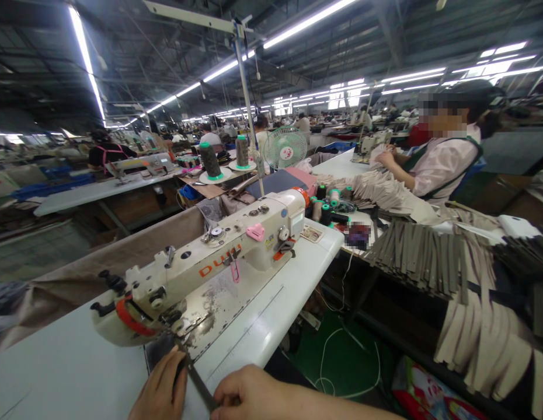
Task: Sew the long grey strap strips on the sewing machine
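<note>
A narrow dark grey-green strip point(200, 385) runs from under the head of a white sewing machine point(254, 224) toward me. My left hand point(160, 388) is closed at the strip's far part, close to the needle area, with its fingers together along the strip's left side. Lower right, my right hand point(247, 392) pinches the near end of the strip between thumb and curled fingers. Between the two hands the strip looks taut. The needle and presser foot are mostly hidden by the machine head. A pink clip point(235, 270) hangs on the machine's arm.
Bundles of dark strips point(418, 256) and beige strips point(486, 344) hang over the bench at right. Several thread spools point(326, 213) stand behind the machine, near a green fan point(286, 146). A co-worker point(446, 157) sits at right. A white cable point(322, 361) lies on the green floor.
</note>
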Available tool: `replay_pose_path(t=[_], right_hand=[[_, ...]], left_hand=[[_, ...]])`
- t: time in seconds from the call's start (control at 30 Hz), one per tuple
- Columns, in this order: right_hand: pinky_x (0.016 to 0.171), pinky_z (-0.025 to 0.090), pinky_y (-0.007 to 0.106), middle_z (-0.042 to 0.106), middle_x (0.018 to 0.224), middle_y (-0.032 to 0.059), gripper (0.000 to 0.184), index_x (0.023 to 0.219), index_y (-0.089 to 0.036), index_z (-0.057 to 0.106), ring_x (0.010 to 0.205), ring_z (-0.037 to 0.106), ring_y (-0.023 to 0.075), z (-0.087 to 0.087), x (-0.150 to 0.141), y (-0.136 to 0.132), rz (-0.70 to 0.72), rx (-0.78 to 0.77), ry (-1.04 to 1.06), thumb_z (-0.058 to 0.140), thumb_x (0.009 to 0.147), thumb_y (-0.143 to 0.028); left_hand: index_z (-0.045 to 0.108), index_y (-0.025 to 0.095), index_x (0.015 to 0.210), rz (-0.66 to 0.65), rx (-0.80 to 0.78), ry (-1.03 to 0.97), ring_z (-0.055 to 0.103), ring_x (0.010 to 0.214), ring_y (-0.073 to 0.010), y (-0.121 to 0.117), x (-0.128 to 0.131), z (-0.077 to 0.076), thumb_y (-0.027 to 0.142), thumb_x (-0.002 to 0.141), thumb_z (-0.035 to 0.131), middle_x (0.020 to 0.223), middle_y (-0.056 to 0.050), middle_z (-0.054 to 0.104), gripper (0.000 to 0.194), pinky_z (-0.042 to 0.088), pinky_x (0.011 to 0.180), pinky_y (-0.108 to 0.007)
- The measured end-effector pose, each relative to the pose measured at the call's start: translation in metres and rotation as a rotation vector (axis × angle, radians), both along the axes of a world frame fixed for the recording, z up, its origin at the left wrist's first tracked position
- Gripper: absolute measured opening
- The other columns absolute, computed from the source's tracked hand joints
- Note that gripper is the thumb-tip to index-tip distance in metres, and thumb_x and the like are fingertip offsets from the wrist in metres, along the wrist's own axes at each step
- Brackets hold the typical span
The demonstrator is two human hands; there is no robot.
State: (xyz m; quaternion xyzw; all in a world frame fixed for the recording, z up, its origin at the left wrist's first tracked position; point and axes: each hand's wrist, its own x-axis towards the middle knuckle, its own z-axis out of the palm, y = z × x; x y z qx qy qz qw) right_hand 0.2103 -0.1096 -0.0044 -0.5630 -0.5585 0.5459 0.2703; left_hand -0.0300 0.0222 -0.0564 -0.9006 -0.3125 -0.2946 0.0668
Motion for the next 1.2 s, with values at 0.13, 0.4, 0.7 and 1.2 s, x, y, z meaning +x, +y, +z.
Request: replay_pose_path(t=[0.13, 0.4, 0.7, 1.2], right_hand=[[0.055, 0.043, 0.012, 0.066, 0.071, -0.0048, 0.014, 0.094, -0.021, 0.08, 0.063, 0.06, 0.0091, -0.001, 0.0, 0.0, 0.01, -0.015, 0.027, 0.075, 0.085, -0.03], [0.054, 0.043, 0.011, 0.065, 0.071, -0.0048, 0.014, 0.094, -0.02, 0.08, 0.063, 0.058, 0.0084, 0.001, 0.001, -0.001, 0.0, -0.01, 0.046, 0.075, 0.085, -0.029], [0.05, 0.038, 0.011, 0.064, 0.069, -0.0053, 0.012, 0.09, -0.02, 0.08, 0.061, 0.057, 0.0083, -0.006, -0.003, -0.001, -0.051, -0.024, 0.044, 0.079, 0.081, -0.029], [0.061, 0.045, 0.019, 0.07, 0.072, -0.001, 0.048, 0.081, -0.014, 0.079, 0.062, 0.059, 0.0085, -0.017, -0.007, -0.012, -0.066, -0.185, 0.689, 0.094, 0.062, -0.055]], left_hand=[[0.067, 0.022, 0.118, -0.024, 0.02, 0.008, 0.07, 0.115, -0.0274, 0.001, -0.002, -0.004, 0.032, 0.101, 0.041, 0.118, -0.012, 0.074, 0.032, 0.059, 0.098, -0.04], [0.067, 0.022, 0.117, -0.001, 0.001, 0.005, 0.069, 0.117, -0.0273, 0.001, -0.003, -0.006, 0.036, 0.103, 0.041, 0.12, -0.013, 0.073, 0.033, 0.06, 0.098, -0.039], [0.067, 0.021, 0.117, -0.007, 0.014, 0.008, 0.071, 0.113, -0.0261, 0.002, -0.002, -0.004, 0.033, 0.101, 0.042, 0.119, -0.012, 0.074, 0.032, 0.059, 0.097, -0.037], [0.067, 0.022, 0.12, 0.062, -0.003, -0.046, 0.07, 0.114, -0.0276, -0.01, 0.009, 0.01, 0.037, 0.103, 0.042, 0.119, -0.012, 0.073, 0.034, 0.06, 0.098, -0.042]])
